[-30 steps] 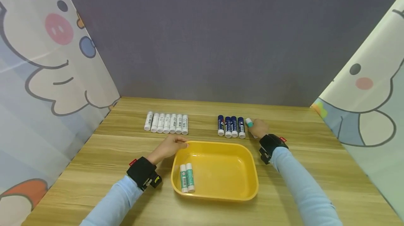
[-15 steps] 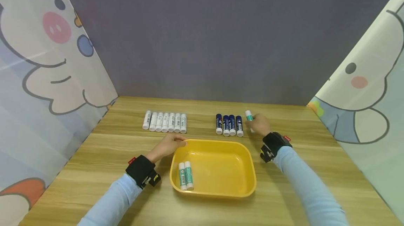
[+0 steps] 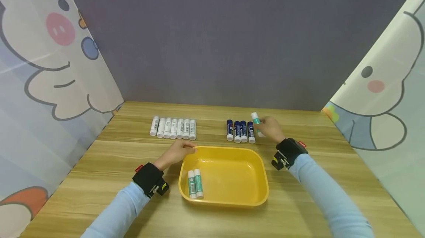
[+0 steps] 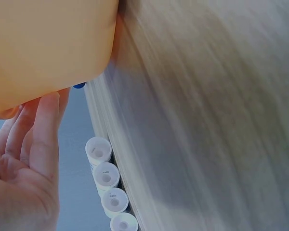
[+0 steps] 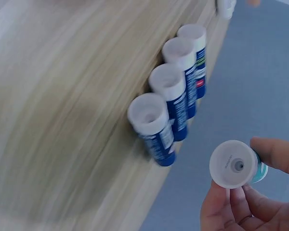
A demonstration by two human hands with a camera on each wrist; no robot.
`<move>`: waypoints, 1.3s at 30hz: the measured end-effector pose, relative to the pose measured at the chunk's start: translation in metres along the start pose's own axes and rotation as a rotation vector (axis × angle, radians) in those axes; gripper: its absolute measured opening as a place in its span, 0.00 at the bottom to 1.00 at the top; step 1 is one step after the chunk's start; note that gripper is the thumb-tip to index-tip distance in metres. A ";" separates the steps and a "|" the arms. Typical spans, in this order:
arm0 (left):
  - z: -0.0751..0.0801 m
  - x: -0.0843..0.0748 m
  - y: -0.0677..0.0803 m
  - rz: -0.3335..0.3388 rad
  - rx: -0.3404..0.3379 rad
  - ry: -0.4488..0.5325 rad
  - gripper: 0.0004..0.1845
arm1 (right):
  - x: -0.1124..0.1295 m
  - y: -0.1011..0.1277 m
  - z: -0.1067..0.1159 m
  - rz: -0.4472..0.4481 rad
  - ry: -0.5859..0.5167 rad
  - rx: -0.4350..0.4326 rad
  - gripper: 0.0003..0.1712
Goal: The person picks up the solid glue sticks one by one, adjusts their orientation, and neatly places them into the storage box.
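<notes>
My left hand (image 3: 177, 152) holds the back left corner of a yellow plastic tray (image 3: 229, 203) by its rim. In the left wrist view, its fingers (image 4: 44, 137) lie along the outside of the tray wall. Inside the tray, at the left, two green-and-white glue sticks (image 3: 198, 183) lie side by side. My right hand (image 3: 273, 129) pinches another green-and-white glue stick (image 3: 255, 118) between thumb and fingers, just right of the blue glue sticks (image 3: 244, 131). In the right wrist view, that held stick's white end (image 5: 232, 164) faces the camera, apart from the table.
Several white glue sticks (image 3: 173, 128) lie in a row at the back left of the wooden table (image 3: 109, 179). A grey panel (image 3: 212, 42) stands behind the table. Cartoon-printed sheets (image 3: 59, 83) flank both sides.
My right hand has taken the green-and-white glue stick up off the table and shifted it slightly left, towards the blue ones. The left hand keeps its hold on the tray.
</notes>
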State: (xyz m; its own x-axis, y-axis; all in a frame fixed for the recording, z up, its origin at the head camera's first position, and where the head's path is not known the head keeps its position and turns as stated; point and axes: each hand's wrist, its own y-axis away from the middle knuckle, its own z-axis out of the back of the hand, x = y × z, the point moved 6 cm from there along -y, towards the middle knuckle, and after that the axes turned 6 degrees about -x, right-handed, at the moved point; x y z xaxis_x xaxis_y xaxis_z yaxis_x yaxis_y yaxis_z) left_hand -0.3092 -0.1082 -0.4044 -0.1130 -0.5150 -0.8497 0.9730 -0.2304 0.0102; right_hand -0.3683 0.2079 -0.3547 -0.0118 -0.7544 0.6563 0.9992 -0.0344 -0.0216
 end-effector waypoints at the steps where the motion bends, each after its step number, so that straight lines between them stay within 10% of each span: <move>1: 0.000 0.000 0.000 -0.002 0.003 0.000 0.15 | 0.003 0.001 0.000 0.006 -0.005 0.004 0.26; 39: 0.001 0.000 0.001 -0.012 0.001 0.024 0.15 | 0.069 0.079 -0.017 0.146 0.032 0.204 0.24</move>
State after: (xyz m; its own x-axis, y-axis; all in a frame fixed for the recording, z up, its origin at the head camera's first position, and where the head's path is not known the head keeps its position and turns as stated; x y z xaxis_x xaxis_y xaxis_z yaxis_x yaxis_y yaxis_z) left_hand -0.3088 -0.1094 -0.4043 -0.1197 -0.4926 -0.8620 0.9715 -0.2372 0.0006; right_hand -0.2911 0.1422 -0.3241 0.1351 -0.7622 0.6331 0.9775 0.2070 0.0407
